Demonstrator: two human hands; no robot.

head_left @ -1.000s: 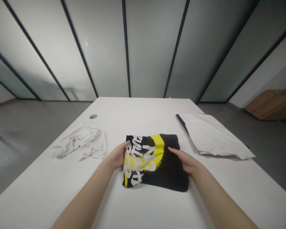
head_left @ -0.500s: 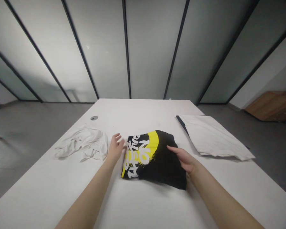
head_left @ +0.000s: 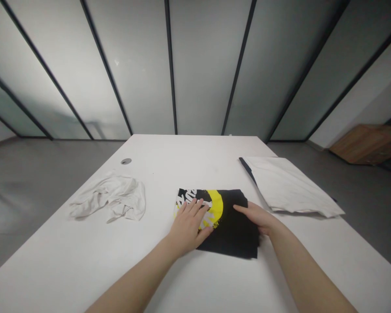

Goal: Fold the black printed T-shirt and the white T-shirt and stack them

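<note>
A folded black T-shirt (head_left: 232, 226) with a yellow and white print lies flat on the white table (head_left: 189, 165), just in front of me. My left hand (head_left: 189, 226) rests palm down on its left half, fingers stretched over the print. My right hand (head_left: 258, 217) lies on the shirt's right edge with the fingers extended and flat.
A crumpled white garment (head_left: 112, 201) lies to the left of the shirt. A stack of folded white clothes with a dark piece beneath (head_left: 285, 187) sits at the right edge. A round cable hole (head_left: 126, 161) is at the far left of the table.
The shirt was lifted and turned between my hands, then laid down smaller. My left hand moved from its left edge onto the top; my right hand stayed at the right edge.
</note>
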